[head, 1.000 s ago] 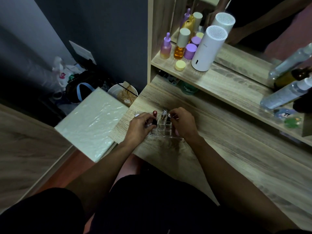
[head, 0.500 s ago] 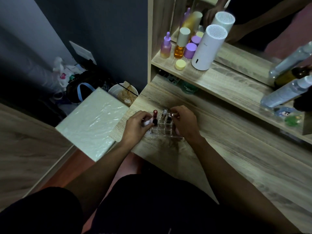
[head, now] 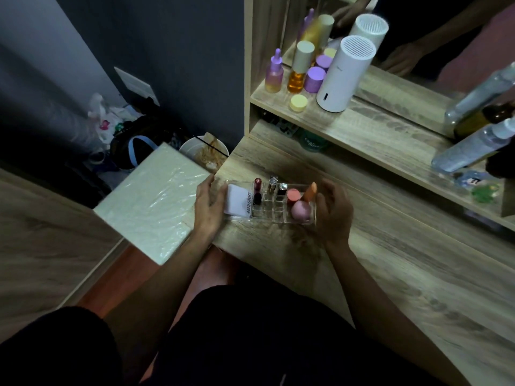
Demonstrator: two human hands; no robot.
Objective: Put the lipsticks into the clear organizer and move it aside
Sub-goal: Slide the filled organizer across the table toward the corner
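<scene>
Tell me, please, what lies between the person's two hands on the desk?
In the head view, the clear organizer with upright lipsticks sits between the left hand and right hand.

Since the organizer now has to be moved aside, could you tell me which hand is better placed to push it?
Probably the left hand: its fingers already lie against the clear plastic organizer, while the right hand hovers open beside it.

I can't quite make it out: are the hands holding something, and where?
The left hand rests on the left end of the clear organizer; the right hand is open beside its right end. Whether either truly grips cannot be told.
</scene>
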